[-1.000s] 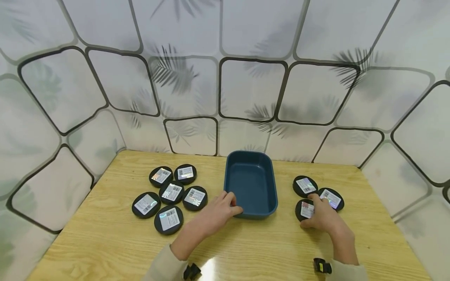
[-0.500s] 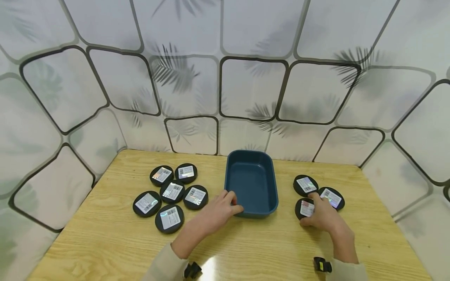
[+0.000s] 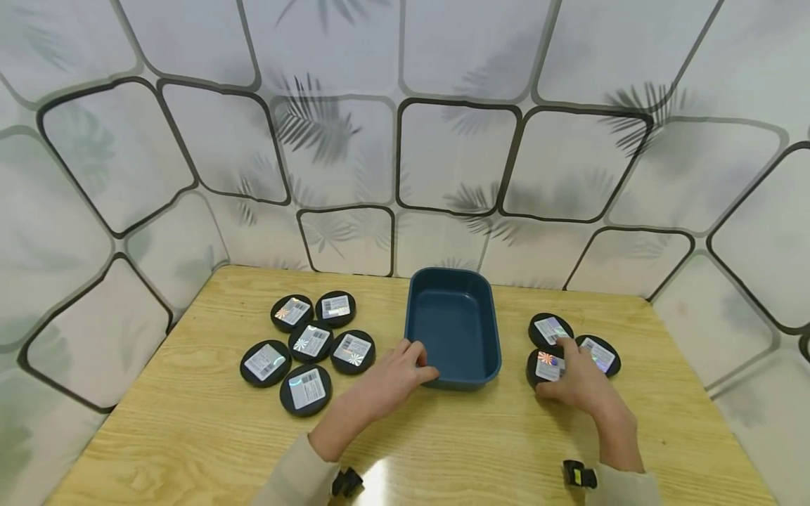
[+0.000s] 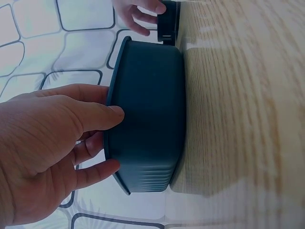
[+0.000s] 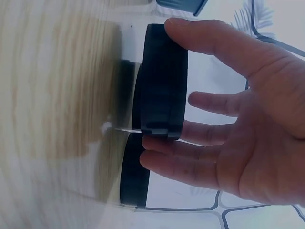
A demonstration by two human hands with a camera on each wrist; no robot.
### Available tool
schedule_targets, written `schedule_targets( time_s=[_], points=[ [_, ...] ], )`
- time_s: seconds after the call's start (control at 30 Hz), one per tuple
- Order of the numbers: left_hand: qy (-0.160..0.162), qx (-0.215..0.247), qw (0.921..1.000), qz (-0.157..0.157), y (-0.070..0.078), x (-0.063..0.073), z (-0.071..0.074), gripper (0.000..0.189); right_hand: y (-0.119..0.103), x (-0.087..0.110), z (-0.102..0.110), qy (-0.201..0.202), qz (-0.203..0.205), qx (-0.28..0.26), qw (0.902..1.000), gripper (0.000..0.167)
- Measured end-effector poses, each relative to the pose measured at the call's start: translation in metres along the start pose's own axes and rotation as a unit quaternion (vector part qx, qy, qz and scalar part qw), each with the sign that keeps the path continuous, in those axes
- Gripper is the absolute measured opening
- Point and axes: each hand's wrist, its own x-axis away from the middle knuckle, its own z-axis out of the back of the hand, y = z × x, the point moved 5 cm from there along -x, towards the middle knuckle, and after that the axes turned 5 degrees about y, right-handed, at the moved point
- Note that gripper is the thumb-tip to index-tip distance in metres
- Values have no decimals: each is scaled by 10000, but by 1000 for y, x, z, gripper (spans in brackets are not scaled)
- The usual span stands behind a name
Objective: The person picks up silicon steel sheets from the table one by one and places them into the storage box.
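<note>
A yellowish wood-grained table (image 3: 468,443) shows a bright glare (image 3: 375,483); behind and beside it rises a whitish backdrop (image 3: 455,158) printed with rounded dark outlines (image 3: 399,154) and grey leaf fronds (image 3: 310,119).

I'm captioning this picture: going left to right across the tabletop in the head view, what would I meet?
Group of six black discs, blue tub, group of three black discs with the right hand gripping one.
</note>
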Motion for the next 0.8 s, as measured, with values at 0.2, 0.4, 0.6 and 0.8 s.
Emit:
schedule_targets(
  time_s=[0.2, 0.4, 0.6, 0.8],
  points=[
    [-65, 8, 10000, 5, 0, 0, 0, 29, -2, 1, 1, 137, -41, -87, 9999, 108],
    [-48, 1, 10000, 2, 0, 0, 0, 28, -1, 1, 3, 390, -145, -140, 9990, 107],
    [-91, 12, 10000, 19, 0, 0, 0, 28, -4, 1, 8, 582, -49, -256, 9980, 107],
    [-130, 21, 9999, 49, -1, 0, -1, 29, -8, 1, 12, 802, 31, -325, 9962, 109]
  ],
)
